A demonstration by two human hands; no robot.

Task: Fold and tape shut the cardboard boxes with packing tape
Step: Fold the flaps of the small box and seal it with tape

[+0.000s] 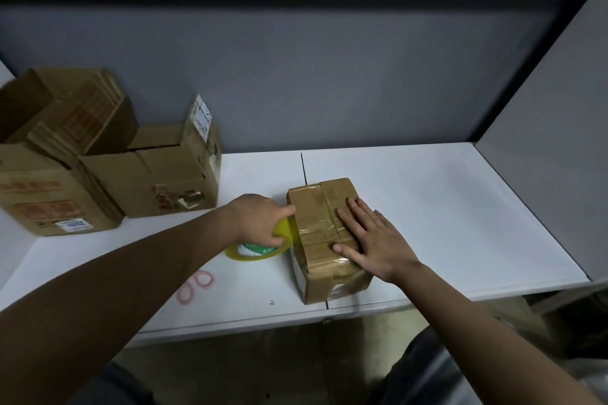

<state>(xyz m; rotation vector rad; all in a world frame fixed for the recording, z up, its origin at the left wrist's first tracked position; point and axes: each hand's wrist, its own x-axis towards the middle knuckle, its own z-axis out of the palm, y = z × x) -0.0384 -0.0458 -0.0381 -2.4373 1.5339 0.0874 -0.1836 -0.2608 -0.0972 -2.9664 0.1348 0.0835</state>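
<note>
At the middle of the white table (427,207), my right hand (371,240) lies flat with fingers spread on top of the small cardboard box (324,260), which sits close to the table's near edge. My left hand (260,217) grips the yellow tape roll (260,248) just beside the box's left face, thumb touching its top edge. Pink scissors (195,286) lie near that edge, under my left forearm. Two open cartons (108,161) crowd the far-left corner. To the right of the box I see bare tabletop reaching to the grey side panel (552,148).
</note>
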